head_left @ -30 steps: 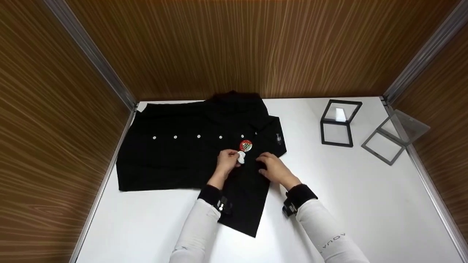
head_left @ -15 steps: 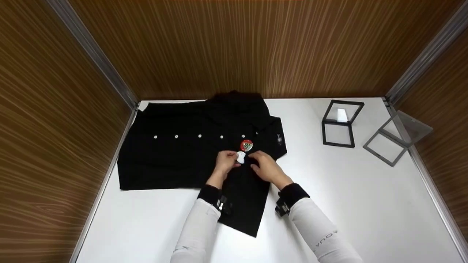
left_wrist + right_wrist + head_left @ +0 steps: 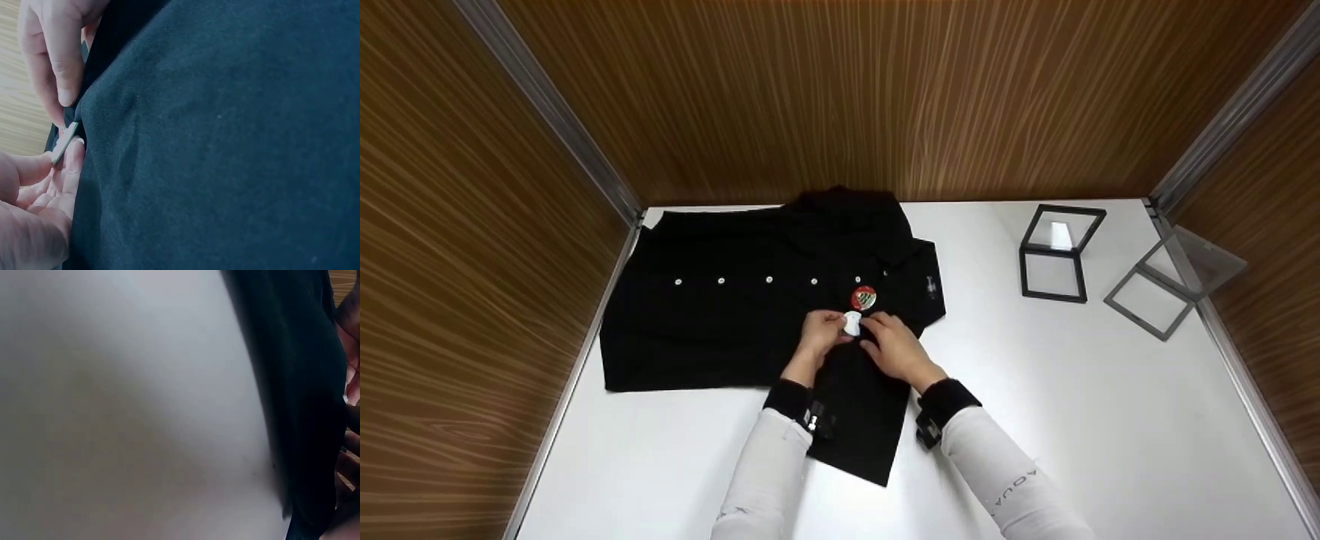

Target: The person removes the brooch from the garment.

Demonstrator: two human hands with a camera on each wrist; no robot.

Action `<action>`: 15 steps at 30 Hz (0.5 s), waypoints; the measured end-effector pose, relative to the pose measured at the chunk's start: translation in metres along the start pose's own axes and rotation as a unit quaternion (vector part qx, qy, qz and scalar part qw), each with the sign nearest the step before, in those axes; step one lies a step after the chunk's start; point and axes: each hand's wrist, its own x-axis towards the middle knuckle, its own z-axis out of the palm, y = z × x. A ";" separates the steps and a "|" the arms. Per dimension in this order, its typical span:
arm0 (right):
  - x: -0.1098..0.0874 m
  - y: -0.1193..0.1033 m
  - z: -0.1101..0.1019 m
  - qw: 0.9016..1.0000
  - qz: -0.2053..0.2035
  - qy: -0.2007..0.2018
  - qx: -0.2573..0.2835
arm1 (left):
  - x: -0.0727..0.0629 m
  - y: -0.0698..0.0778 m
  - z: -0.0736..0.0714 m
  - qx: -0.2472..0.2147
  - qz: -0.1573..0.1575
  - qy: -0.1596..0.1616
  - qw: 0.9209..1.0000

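A black short-sleeved shirt (image 3: 720,337) with white buttons lies spread on the white table. My left hand (image 3: 821,331) pinches a small white badge (image 3: 852,323) with a wavy outline over the shirt's chest. Edge-on in the left wrist view, this thin badge (image 3: 66,143) shows between the thumb and fingers of the left hand (image 3: 36,197). From the other side my right hand (image 3: 894,343) reaches in, fingertips right at the badge's edge, thumb apart from the forefinger. Just above both hands, a round red badge (image 3: 863,298) with a green tree picture sits on the shirt.
Toward the back right stands a black hinged frame (image 3: 1053,274) with clear panes, opened out. A grey frame (image 3: 1149,303) of the same kind lies beside it, its lid (image 3: 1204,262) leaning over the table's right edge. Wood-grain panels (image 3: 840,97) enclose the table.
My right hand has moved left across the shirt, from a gap beside the white badge to its right edge. The left hand keeps its pinch on the badge at nearly the same spot.
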 end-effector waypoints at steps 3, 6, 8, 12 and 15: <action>0.000 0.001 0.001 1.000 -0.008 -0.001 -0.008 | 0.000 0.001 0.000 0.005 0.002 0.003 1.000; 0.000 0.001 0.001 1.000 -0.012 -0.005 -0.013 | 0.000 0.001 0.000 0.010 0.004 0.004 1.000; 0.000 0.001 0.001 1.000 -0.011 -0.008 -0.016 | 0.000 0.002 0.001 0.012 0.005 0.004 1.000; -0.001 0.001 0.001 1.000 -0.006 -0.013 -0.017 | -0.001 0.004 0.000 0.018 0.006 0.000 1.000; -0.002 0.001 0.002 1.000 -0.001 -0.019 -0.020 | -0.003 0.004 0.000 0.023 0.002 -0.006 1.000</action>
